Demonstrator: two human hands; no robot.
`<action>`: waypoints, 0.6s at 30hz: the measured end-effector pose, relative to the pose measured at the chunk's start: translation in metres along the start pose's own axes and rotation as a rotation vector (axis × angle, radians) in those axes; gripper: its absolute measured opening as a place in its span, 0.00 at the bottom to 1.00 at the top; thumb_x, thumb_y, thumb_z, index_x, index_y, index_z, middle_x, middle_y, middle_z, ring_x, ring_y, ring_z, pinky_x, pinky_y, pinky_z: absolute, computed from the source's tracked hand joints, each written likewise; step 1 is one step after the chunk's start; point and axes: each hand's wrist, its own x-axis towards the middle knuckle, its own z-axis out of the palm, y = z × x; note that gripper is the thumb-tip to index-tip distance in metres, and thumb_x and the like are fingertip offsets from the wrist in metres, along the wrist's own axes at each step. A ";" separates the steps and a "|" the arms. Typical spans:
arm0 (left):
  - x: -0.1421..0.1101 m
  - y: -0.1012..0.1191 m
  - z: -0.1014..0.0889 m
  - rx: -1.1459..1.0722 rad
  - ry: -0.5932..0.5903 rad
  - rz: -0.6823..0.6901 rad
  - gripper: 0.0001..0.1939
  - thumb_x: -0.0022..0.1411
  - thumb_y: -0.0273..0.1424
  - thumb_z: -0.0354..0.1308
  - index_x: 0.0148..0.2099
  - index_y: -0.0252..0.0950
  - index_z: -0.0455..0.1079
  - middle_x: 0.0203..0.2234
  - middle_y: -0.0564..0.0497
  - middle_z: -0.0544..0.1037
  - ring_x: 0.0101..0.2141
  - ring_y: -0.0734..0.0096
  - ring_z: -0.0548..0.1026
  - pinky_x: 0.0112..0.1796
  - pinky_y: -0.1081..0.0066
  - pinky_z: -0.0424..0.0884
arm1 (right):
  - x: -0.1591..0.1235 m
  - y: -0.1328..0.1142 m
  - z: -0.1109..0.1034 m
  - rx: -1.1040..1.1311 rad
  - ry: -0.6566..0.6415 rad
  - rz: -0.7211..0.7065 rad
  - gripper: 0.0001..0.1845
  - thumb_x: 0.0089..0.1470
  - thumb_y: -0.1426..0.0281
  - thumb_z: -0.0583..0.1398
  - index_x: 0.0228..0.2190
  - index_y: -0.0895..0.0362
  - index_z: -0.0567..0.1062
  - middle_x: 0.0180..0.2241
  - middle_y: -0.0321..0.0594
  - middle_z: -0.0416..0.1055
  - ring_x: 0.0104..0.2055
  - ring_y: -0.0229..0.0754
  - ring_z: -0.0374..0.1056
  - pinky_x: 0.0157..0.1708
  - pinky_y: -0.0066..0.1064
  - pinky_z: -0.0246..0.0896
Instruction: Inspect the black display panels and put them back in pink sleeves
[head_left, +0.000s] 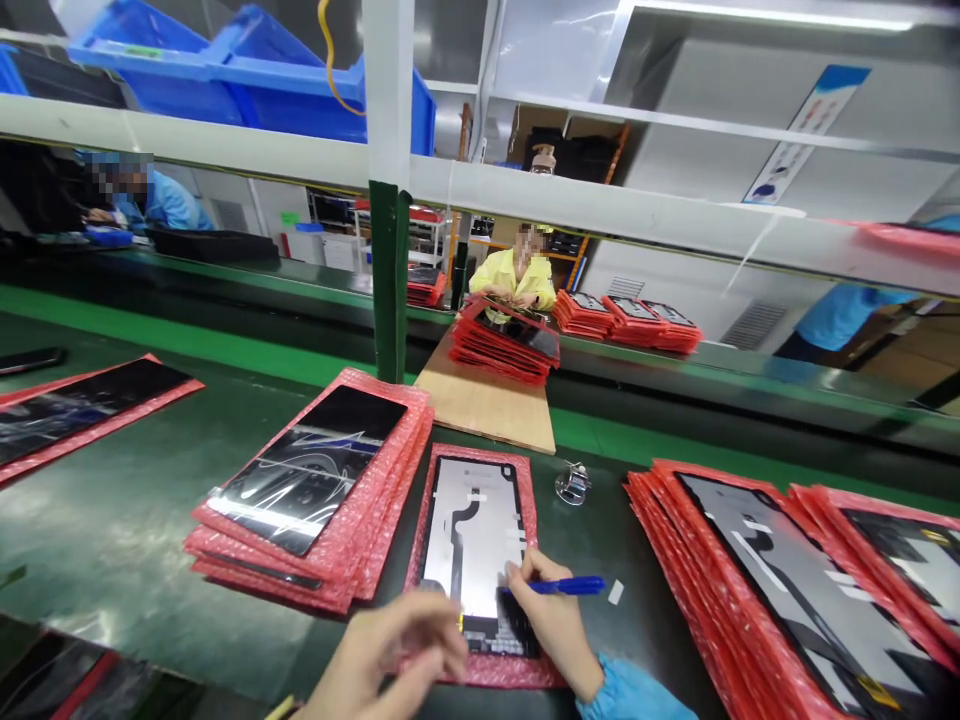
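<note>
A flat display panel lies back side up on a red bubble-wrap sheet on the green bench in front of me. My right hand grips a blue pen, its tip resting on the panel's lower right part. My left hand is blurred at the panel's lower left corner, fingers curled toward it; whether it holds anything I cannot make out.
A stack of panels in red bubble wrap sits left of the panel, with more stacks at the right. A small metal clip lies behind the panel, and beyond it a wooden board. Across the conveyor a person in yellow works at another stack.
</note>
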 end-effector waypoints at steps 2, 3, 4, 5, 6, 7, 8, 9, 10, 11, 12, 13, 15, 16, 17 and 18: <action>0.017 0.008 -0.006 0.028 0.043 -0.121 0.17 0.64 0.42 0.55 0.52 0.41 0.70 0.40 0.47 0.78 0.42 0.62 0.76 0.47 0.63 0.71 | -0.001 -0.002 0.000 0.005 -0.008 0.000 0.19 0.41 0.65 0.60 0.12 0.52 0.56 0.14 0.28 0.50 0.19 0.35 0.49 0.24 0.31 0.42; 0.023 0.010 -0.008 0.064 0.063 -0.170 0.18 0.63 0.42 0.55 0.53 0.42 0.69 0.42 0.46 0.77 0.44 0.60 0.75 0.49 0.63 0.69 | -0.001 -0.003 0.000 0.013 -0.009 0.001 0.19 0.41 0.66 0.61 0.12 0.52 0.56 0.13 0.28 0.50 0.19 0.35 0.48 0.24 0.31 0.42; 0.028 0.010 -0.010 0.112 0.091 -0.216 0.20 0.63 0.43 0.56 0.55 0.42 0.69 0.45 0.45 0.76 0.47 0.58 0.74 0.51 0.62 0.67 | -0.001 -0.004 0.000 0.026 -0.007 0.003 0.19 0.40 0.66 0.61 0.12 0.52 0.56 0.13 0.28 0.50 0.19 0.35 0.48 0.24 0.31 0.42; 0.031 0.009 -0.011 0.161 0.115 -0.241 0.22 0.62 0.43 0.57 0.56 0.42 0.68 0.48 0.44 0.75 0.49 0.57 0.72 0.53 0.62 0.65 | -0.002 -0.005 0.000 0.042 -0.002 0.007 0.19 0.40 0.67 0.61 0.12 0.52 0.56 0.13 0.28 0.50 0.19 0.35 0.48 0.24 0.31 0.41; 0.033 0.006 -0.012 0.201 0.138 -0.255 0.24 0.61 0.43 0.58 0.57 0.42 0.67 0.52 0.44 0.73 0.51 0.55 0.71 0.55 0.60 0.63 | -0.002 -0.005 0.000 0.062 0.006 0.013 0.19 0.40 0.67 0.62 0.12 0.52 0.56 0.13 0.28 0.50 0.19 0.35 0.48 0.24 0.31 0.41; 0.035 0.003 -0.013 0.221 0.166 -0.267 0.25 0.60 0.42 0.59 0.58 0.42 0.66 0.56 0.43 0.70 0.53 0.54 0.69 0.56 0.59 0.60 | -0.002 -0.005 0.000 0.087 0.015 0.020 0.19 0.40 0.67 0.62 0.12 0.53 0.57 0.14 0.28 0.50 0.20 0.35 0.48 0.24 0.31 0.41; 0.037 -0.001 -0.014 0.215 0.192 -0.279 0.26 0.58 0.41 0.60 0.57 0.41 0.66 0.58 0.43 0.67 0.56 0.53 0.66 0.58 0.58 0.58 | -0.002 -0.004 -0.001 0.118 0.022 0.031 0.20 0.40 0.66 0.63 0.12 0.53 0.57 0.14 0.28 0.51 0.20 0.34 0.48 0.24 0.30 0.42; 0.039 -0.005 -0.015 0.180 0.217 -0.298 0.26 0.56 0.40 0.62 0.56 0.41 0.66 0.60 0.43 0.65 0.58 0.52 0.64 0.59 0.57 0.55 | -0.001 -0.003 -0.002 0.154 0.023 0.043 0.20 0.40 0.65 0.64 0.12 0.53 0.57 0.14 0.28 0.52 0.20 0.34 0.49 0.25 0.30 0.43; 0.042 -0.007 -0.016 0.128 0.242 -0.328 0.27 0.53 0.38 0.64 0.54 0.40 0.67 0.59 0.43 0.66 0.59 0.51 0.62 0.60 0.57 0.54 | 0.000 -0.001 -0.002 0.197 0.019 0.058 0.21 0.41 0.63 0.64 0.12 0.53 0.58 0.14 0.29 0.53 0.20 0.34 0.50 0.24 0.29 0.44; 0.046 -0.009 -0.016 0.069 0.266 -0.368 0.26 0.49 0.35 0.65 0.52 0.39 0.69 0.58 0.43 0.67 0.59 0.50 0.62 0.60 0.57 0.54 | 0.001 0.002 -0.003 0.245 0.010 0.078 0.22 0.42 0.61 0.65 0.13 0.53 0.59 0.14 0.29 0.55 0.20 0.34 0.51 0.24 0.29 0.45; 0.050 -0.009 -0.017 0.010 0.285 -0.407 0.24 0.47 0.32 0.66 0.49 0.39 0.70 0.55 0.43 0.70 0.59 0.51 0.61 0.60 0.57 0.54 | 0.002 0.004 -0.004 0.297 -0.003 0.102 0.22 0.43 0.58 0.64 0.14 0.54 0.59 0.14 0.29 0.56 0.19 0.34 0.51 0.23 0.28 0.45; 0.054 -0.008 -0.017 -0.054 0.310 -0.442 0.23 0.44 0.29 0.65 0.46 0.38 0.70 0.52 0.44 0.72 0.59 0.52 0.62 0.59 0.58 0.54 | 0.004 0.006 -0.004 0.350 -0.020 0.129 0.23 0.45 0.56 0.64 0.15 0.54 0.60 0.14 0.29 0.57 0.18 0.33 0.50 0.21 0.27 0.44; 0.061 -0.004 -0.017 -0.179 0.376 -0.492 0.20 0.40 0.24 0.63 0.40 0.37 0.71 0.45 0.46 0.75 0.55 0.55 0.66 0.56 0.62 0.58 | 0.006 0.010 -0.005 0.448 -0.052 0.179 0.24 0.47 0.52 0.63 0.17 0.54 0.60 0.13 0.28 0.56 0.16 0.31 0.47 0.19 0.25 0.39; 0.063 -0.002 -0.017 -0.235 0.406 -0.508 0.18 0.40 0.22 0.62 0.39 0.36 0.71 0.42 0.46 0.75 0.52 0.57 0.68 0.54 0.64 0.61 | 0.006 0.011 -0.005 0.492 -0.065 0.199 0.25 0.47 0.51 0.64 0.18 0.54 0.59 0.13 0.27 0.56 0.15 0.30 0.46 0.18 0.25 0.37; 0.066 0.001 -0.017 -0.281 0.435 -0.521 0.17 0.41 0.22 0.61 0.37 0.36 0.70 0.40 0.47 0.75 0.48 0.60 0.70 0.50 0.65 0.64 | 0.007 0.012 -0.005 0.532 -0.076 0.214 0.25 0.46 0.51 0.65 0.18 0.54 0.60 0.13 0.27 0.56 0.15 0.29 0.45 0.18 0.25 0.36; 0.068 0.003 -0.017 -0.313 0.464 -0.536 0.15 0.42 0.23 0.61 0.36 0.36 0.69 0.38 0.47 0.75 0.44 0.62 0.72 0.46 0.65 0.66 | 0.007 0.012 -0.005 0.567 -0.085 0.225 0.26 0.45 0.52 0.66 0.18 0.54 0.60 0.13 0.27 0.57 0.15 0.29 0.45 0.18 0.24 0.35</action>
